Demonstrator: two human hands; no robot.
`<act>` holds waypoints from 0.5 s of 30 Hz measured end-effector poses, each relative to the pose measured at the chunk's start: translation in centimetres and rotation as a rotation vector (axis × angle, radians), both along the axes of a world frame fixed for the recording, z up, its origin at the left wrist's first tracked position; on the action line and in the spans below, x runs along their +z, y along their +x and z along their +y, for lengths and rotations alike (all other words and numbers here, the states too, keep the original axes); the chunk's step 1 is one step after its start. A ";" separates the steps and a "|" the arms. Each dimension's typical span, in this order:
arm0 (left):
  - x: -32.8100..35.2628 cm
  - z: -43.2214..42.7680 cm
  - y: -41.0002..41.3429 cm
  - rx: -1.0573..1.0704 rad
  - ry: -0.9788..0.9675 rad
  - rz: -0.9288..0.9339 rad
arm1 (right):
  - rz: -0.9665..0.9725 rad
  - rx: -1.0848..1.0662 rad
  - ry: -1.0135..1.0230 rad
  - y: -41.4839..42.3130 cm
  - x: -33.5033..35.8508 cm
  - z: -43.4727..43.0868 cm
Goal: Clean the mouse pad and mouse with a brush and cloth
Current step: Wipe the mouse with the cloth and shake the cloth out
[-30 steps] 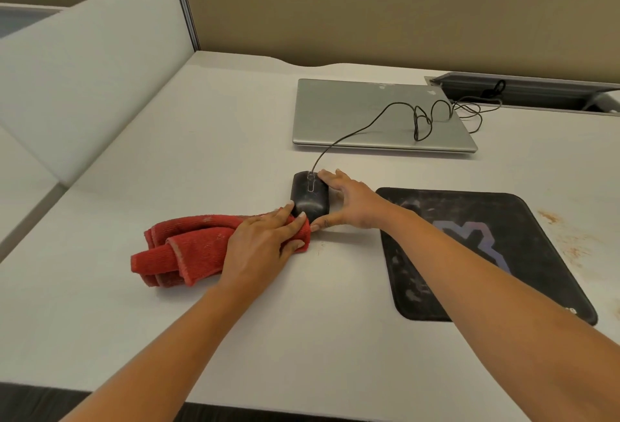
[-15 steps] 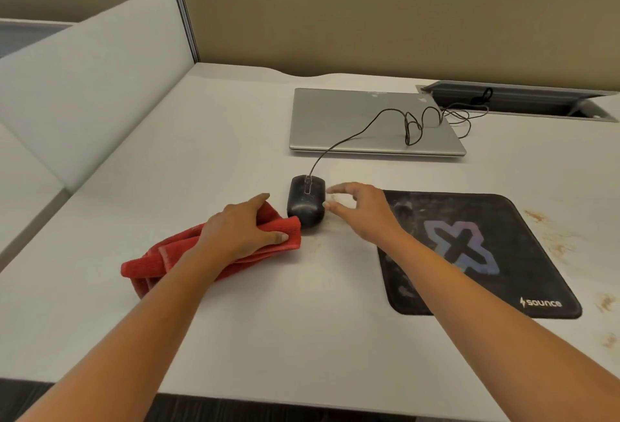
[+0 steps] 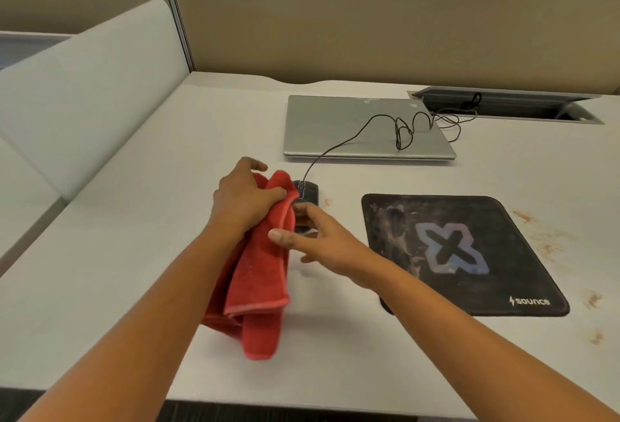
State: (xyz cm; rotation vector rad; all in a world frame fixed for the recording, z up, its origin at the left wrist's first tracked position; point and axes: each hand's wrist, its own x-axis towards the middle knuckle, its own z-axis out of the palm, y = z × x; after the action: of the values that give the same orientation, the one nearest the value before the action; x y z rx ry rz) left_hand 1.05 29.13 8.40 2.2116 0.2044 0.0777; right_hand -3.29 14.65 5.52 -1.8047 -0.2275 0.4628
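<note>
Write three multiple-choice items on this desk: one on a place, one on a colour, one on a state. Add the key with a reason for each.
1. Where does the mouse pad lie relative to the mouse?
A. to its right
B. to its left
C. under it

2. What colour is the cloth?
A. blue
B. red
C. white

3. The laptop is:
A. open
B. closed flat
C. standing on edge

Key:
1 A, the pad sits to the right of the mouse, apart from it.
2 B, the cloth gripped by the left hand is plainly red.
3 B, its lid is down and only the grey top shows.
</note>
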 end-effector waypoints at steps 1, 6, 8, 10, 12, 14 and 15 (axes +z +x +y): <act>0.3 -0.7 0.1 0.028 -0.079 -0.005 | -0.008 0.009 0.013 -0.1 0.1 0.2; 1.6 -3.4 0.5 0.002 -0.378 -0.019 | -0.109 -0.235 -0.047 1.0 1.4 -1.2; 2.1 -3.2 1.1 -0.041 -0.498 0.021 | -0.085 -0.417 -0.044 2.5 2.2 -3.4; 2.0 -2.7 1.7 -0.034 -0.480 0.055 | -0.073 -0.609 -0.013 4.2 3.1 -6.0; 1.3 -2.4 2.3 0.001 -0.399 0.103 | -0.098 -0.727 -0.058 5.8 3.9 -8.5; 0.4 -2.7 2.5 0.004 -0.373 0.188 | -0.101 -0.765 -0.133 7.2 4.1 -10.4; 0.0 -3.1 2.7 -0.009 -0.377 0.225 | -0.085 -0.759 -0.178 7.8 4.0 -11.2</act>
State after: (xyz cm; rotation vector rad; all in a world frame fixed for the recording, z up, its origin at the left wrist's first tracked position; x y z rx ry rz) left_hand 3.71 26.01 8.44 1.8416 0.3069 -0.2007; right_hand 4.54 3.49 9.48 -1.9244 0.4493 -0.1383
